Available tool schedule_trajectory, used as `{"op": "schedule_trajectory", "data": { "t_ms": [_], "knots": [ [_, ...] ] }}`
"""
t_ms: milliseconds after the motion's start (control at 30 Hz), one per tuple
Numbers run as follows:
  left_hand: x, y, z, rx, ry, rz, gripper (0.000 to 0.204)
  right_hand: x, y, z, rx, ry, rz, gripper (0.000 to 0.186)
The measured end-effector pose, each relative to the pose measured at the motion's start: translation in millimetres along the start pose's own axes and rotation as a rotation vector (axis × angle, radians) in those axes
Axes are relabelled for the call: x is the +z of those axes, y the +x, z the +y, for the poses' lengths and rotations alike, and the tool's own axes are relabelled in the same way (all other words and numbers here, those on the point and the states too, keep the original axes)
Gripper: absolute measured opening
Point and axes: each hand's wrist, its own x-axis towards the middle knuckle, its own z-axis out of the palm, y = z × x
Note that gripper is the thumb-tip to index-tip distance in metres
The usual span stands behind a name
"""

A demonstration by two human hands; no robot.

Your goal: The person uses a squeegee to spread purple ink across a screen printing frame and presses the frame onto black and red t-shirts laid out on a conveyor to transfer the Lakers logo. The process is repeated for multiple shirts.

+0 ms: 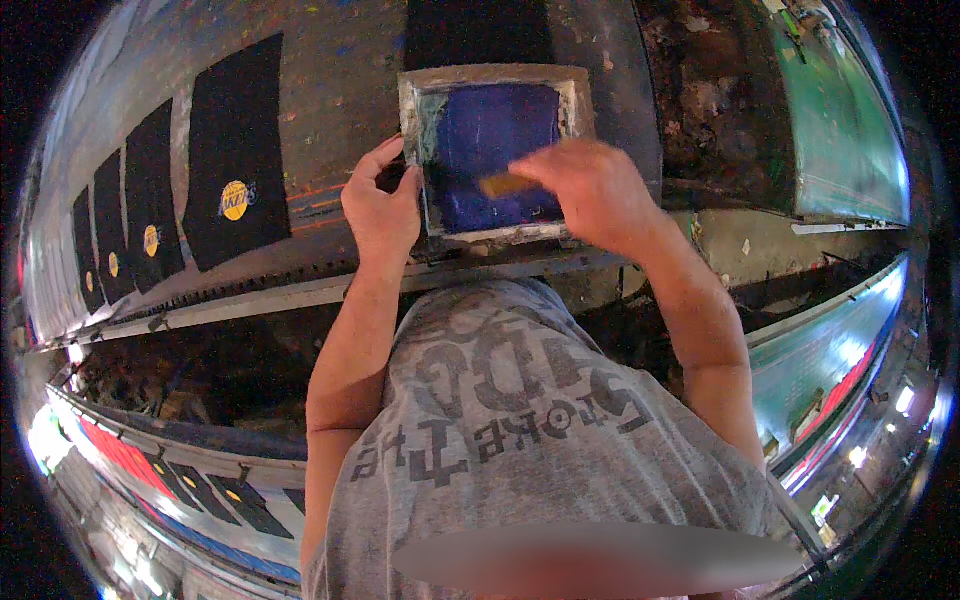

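Note:
A screen printing frame with a dark blue mesh lies on the long table, its pale rim stained. My left hand is at its left side, thumb and fingers curled against the rim. Over the lower right of the mesh, my right hand is closed on a squeegee, of which a small yellow-brown part shows, tilted and slightly blurred. Beyond the frame, a black fabric piece lies flat and runs partly under it.
Several black fabric pieces with round yellow prints lie in a row on the table to the left. A metal rail runs along its near edge. To the right stands a green-topped table; behind me is another long table with black pieces.

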Motion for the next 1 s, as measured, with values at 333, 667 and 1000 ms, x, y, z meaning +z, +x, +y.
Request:
{"op": "schedule_trajectory", "data": {
  "t_ms": [333, 667, 1000],
  "knots": [
    [1.4, -0.5, 1.7, -0.016, 0.018, 0.015, 0.039, 12.0, 63.4, 39.0, -0.044, -0.13, 0.159, 0.032],
    [0.1, -3.2, 6.5, 0.001, 0.093, 0.02, 0.037, -8.1, 12.0, 62.0, -0.273, -0.006, -0.022, 0.035],
    [6.7, -15.3, 2.4, 0.141, 0.116, 0.076, 0.04, 36.1, -55.4, -26.0, -0.001, -0.109, 0.148, 0.034]
  ]
}}
